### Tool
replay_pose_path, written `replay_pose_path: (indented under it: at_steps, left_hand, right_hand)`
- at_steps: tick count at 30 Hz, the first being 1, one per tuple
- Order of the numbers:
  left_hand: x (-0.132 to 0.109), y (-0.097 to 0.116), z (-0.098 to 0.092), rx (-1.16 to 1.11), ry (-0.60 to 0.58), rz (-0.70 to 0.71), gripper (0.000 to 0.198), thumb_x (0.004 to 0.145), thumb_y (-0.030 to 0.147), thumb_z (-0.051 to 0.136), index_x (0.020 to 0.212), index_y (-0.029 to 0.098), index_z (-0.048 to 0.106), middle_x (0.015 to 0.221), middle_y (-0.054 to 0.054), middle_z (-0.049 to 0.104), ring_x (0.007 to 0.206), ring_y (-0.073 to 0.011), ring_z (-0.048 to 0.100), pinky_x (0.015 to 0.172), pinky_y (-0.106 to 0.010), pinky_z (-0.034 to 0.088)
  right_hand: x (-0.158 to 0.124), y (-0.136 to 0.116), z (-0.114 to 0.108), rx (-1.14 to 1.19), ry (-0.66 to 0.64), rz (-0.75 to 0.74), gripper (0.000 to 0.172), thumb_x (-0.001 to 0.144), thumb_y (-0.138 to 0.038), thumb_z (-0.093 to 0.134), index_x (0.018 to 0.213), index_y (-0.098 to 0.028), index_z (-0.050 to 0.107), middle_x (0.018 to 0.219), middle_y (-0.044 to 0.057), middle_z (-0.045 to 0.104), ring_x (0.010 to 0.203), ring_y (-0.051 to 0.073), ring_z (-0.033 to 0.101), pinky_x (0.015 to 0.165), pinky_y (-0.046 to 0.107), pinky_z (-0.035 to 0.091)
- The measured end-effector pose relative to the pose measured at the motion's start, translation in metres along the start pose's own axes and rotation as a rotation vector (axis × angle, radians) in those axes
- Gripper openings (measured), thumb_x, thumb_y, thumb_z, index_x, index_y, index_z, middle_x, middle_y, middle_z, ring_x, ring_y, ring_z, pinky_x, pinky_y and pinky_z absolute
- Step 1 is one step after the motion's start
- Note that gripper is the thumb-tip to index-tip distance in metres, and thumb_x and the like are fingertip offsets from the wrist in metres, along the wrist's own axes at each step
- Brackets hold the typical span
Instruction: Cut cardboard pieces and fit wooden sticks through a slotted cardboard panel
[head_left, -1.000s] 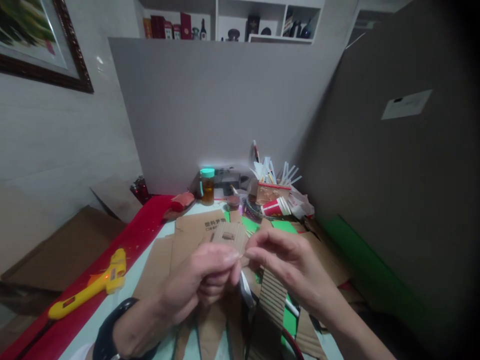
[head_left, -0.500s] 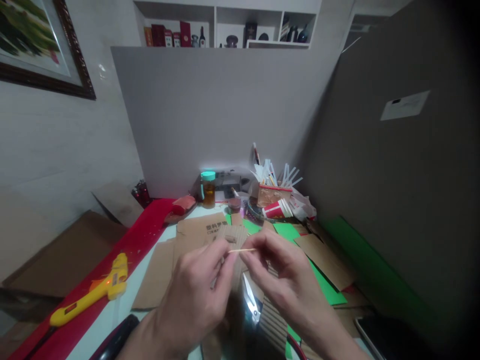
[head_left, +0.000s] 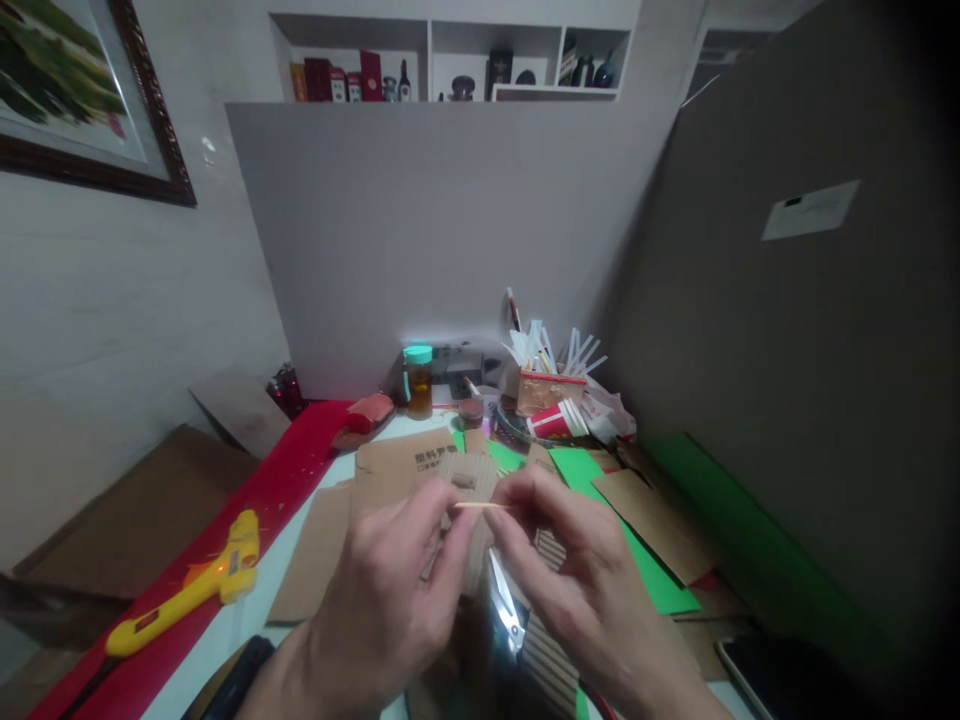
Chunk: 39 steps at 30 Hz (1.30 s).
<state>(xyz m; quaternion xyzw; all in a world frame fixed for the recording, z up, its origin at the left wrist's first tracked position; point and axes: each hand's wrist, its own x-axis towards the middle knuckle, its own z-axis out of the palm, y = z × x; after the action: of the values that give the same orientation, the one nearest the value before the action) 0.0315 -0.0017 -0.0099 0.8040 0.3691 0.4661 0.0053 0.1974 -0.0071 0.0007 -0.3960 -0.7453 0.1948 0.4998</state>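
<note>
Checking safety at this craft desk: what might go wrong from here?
The thin stick pinched between left hand and right hand might snap or prick a fingertip. The scissors lie with blades bare right below both hands; a dropped wrist may get cut. The glue gun glows, perhaps hot.

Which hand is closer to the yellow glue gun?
Left. The left hand sits just right of the glue gun; the right hand is farther right. Both pinch a thin stick.

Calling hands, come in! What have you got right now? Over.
Report: left hand and right hand both pinch the thin stick, one each end. Just below them, scissors on cardboard scraps.
</note>
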Motion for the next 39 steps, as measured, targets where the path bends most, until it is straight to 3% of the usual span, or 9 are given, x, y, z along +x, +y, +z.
replay_pose_path:
  at_steps: [9, 15, 22, 30, 35, 39]
  left_hand:
    - [0.0, -0.001, -0.002, -0.021, -0.086, -0.02, 0.027, 0.094, 0.007, 0.049, 0.074, 0.023, 0.041, 0.062, 0.008, 0.032, 0.05, -0.0089, 0.035, 0.051, -0.023, 0.029]
    - [0.001, -0.003, -0.003, -0.04, -0.135, -0.015, 0.022, 0.096, 0.01, 0.046, 0.078, 0.021, 0.047, 0.061, 0.008, 0.038, 0.05, -0.0082, 0.04, 0.051, -0.021, 0.033]
    - [0.005, 0.0, -0.005, -0.02, -0.137, -0.015, 0.028, 0.095, 0.01, 0.046, 0.072, 0.023, 0.037, 0.06, 0.008, 0.039, 0.05, -0.0081, 0.04, 0.049, -0.022, 0.03]
    - [0.003, -0.001, -0.006, -0.014, -0.188, -0.028, 0.03, 0.096, 0.011, 0.043, 0.072, 0.024, 0.03, 0.06, 0.008, 0.037, 0.051, -0.0093, 0.039, 0.05, -0.024, 0.029]
    - [0.003, -0.002, -0.004, 0.007, -0.217, -0.017, 0.03, 0.096, 0.012, 0.043, 0.072, 0.024, 0.029, 0.059, 0.008, 0.038, 0.051, -0.0099, 0.04, 0.051, -0.025, 0.028]
    - [0.003, -0.005, -0.002, 0.021, -0.25, -0.02, 0.029, 0.095, 0.014, 0.042, 0.071, 0.024, 0.03, 0.058, 0.008, 0.039, 0.051, -0.01, 0.041, 0.05, -0.025, 0.027]
  right_hand:
    - [0.001, 0.003, -0.004, -0.022, -0.089, -0.017, 0.019, 0.095, -0.018, 0.052, 0.076, -0.02, 0.054, 0.066, -0.004, 0.051, 0.058, 0.01, 0.047, 0.054, 0.023, 0.037]
    - [0.002, 0.003, -0.006, -0.036, -0.147, -0.059, 0.018, 0.095, -0.015, 0.051, 0.084, -0.017, 0.064, 0.072, -0.001, 0.06, 0.063, 0.011, 0.053, 0.058, 0.024, 0.039]
    - [-0.001, 0.003, -0.006, -0.066, -0.15, -0.067, 0.02, 0.096, -0.017, 0.049, 0.078, -0.018, 0.058, 0.067, -0.003, 0.054, 0.059, 0.01, 0.048, 0.056, 0.024, 0.035]
    - [-0.001, 0.008, -0.008, -0.11, -0.238, -0.056, 0.03, 0.097, -0.018, 0.042, 0.07, -0.022, 0.032, 0.065, -0.005, 0.038, 0.057, 0.011, 0.035, 0.055, 0.028, 0.027]
    - [0.0, 0.01, -0.01, -0.134, -0.314, -0.029, 0.031, 0.098, -0.021, 0.041, 0.07, -0.023, 0.029, 0.065, -0.005, 0.037, 0.058, 0.012, 0.032, 0.056, 0.029, 0.025]
    - [0.002, 0.015, -0.014, -0.166, -0.395, -0.009, 0.026, 0.099, -0.021, 0.04, 0.073, -0.022, 0.039, 0.069, -0.004, 0.046, 0.062, 0.012, 0.039, 0.06, 0.029, 0.029]
